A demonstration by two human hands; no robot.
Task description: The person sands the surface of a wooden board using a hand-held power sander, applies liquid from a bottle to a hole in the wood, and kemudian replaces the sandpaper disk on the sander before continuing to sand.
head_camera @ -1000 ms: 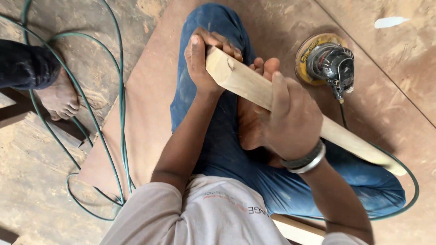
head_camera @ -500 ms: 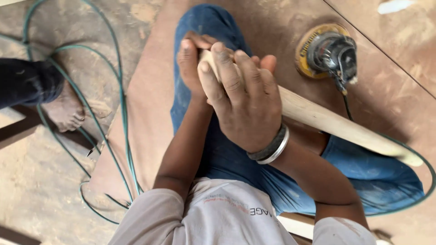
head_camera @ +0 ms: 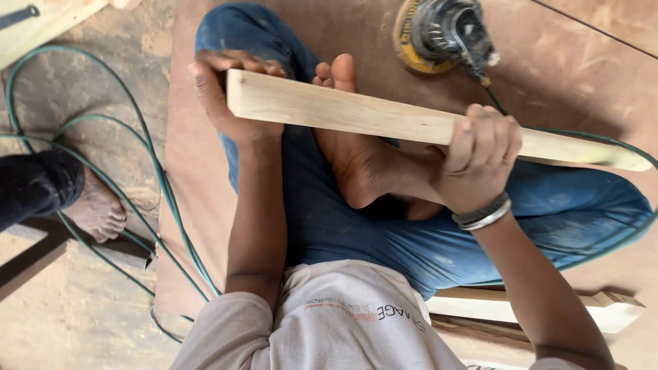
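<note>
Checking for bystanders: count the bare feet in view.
2. One bare foot rests in the seated person's lap under the wooden slat; another foot stands left, among the green cable. Others may be hidden.

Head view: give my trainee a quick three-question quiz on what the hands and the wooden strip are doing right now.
1. True or false: both hands grip the wooden strip.
2. Which hand holds the strip's squared end? A) left hand B) right hand C) neither
3. What tool lies on the board beyond the strip, untouched by either hand?

Key
1. True: the left hand holds the end, the right hand wraps the strip further along.
2. A.
3. The yellow and black sander, with its cord trailing past the right hand.
</note>
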